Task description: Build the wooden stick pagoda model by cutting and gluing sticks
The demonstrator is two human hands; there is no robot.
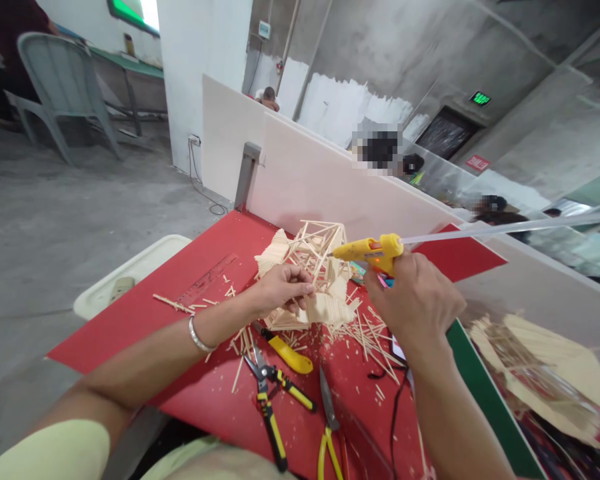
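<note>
Yellow glue gun (367, 251) in right hand (413, 303), left hand (280, 288) steadying stick model (313, 277)

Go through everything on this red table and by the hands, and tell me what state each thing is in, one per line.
Left hand: closed on the stick model, pinching it.
Right hand: gripping the glue gun.
Glue gun: held level, nozzle at the model, clear glue stick loaded at the back.
Stick model: partly built, open frame on top.
Snips: lying flat, jaws open.
Utility knife: lying flat; blade state unclear.
Loose sticks: scattered.
</note>
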